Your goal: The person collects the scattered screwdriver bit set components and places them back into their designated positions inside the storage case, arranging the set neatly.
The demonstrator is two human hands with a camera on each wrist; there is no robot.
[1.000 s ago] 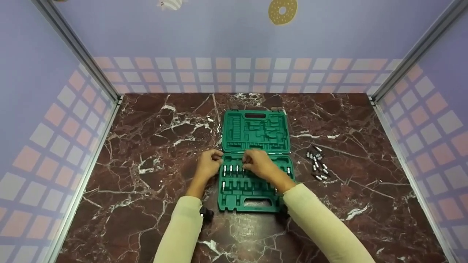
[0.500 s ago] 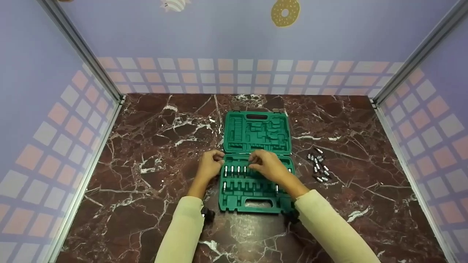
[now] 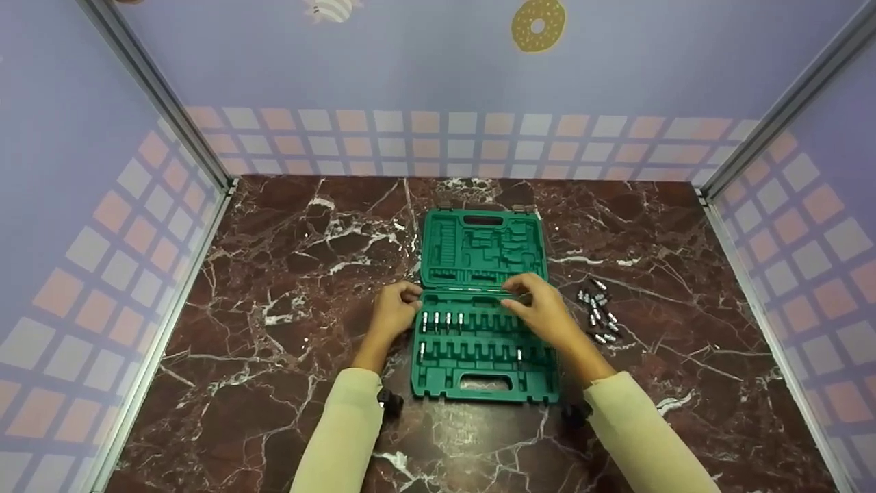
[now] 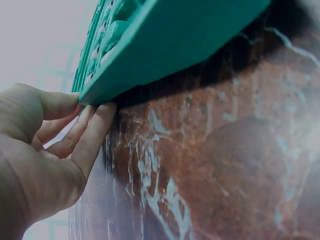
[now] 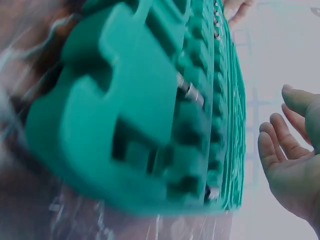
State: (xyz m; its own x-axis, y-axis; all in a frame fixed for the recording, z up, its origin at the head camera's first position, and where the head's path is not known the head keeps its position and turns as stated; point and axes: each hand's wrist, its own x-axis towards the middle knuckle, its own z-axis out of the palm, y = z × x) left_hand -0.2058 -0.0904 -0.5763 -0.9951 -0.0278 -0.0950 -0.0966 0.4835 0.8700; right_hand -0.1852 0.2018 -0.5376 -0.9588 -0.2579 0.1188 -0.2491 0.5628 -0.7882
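Note:
A green plastic tool case (image 3: 472,383) lies open, its moulded lid (image 3: 448,239) folded back. Several silver bit sockets (image 3: 448,322) stand in the left slots of its upper row. The lower row holds one socket (image 3: 421,351) at the left and another socket (image 3: 520,356) towards the right. My left hand (image 3: 395,311) pinches the case's left edge between thumb and fingers, as the left wrist view shows. Above the right part of the upper row hovers my right hand (image 3: 547,316), fingers apart and holding nothing. In the right wrist view a socket (image 5: 212,192) shows at the row's right end.
To the right of the case, a loose pile of bit sockets (image 3: 595,311) lies on the dark red marbled table (image 3: 308,274). Patterned walls (image 3: 438,137) enclose the table at the back and both sides.
My right hand has let go of a socket in the upper row and moved right, its fingers spreading. My left hand has stayed at the case's edge.

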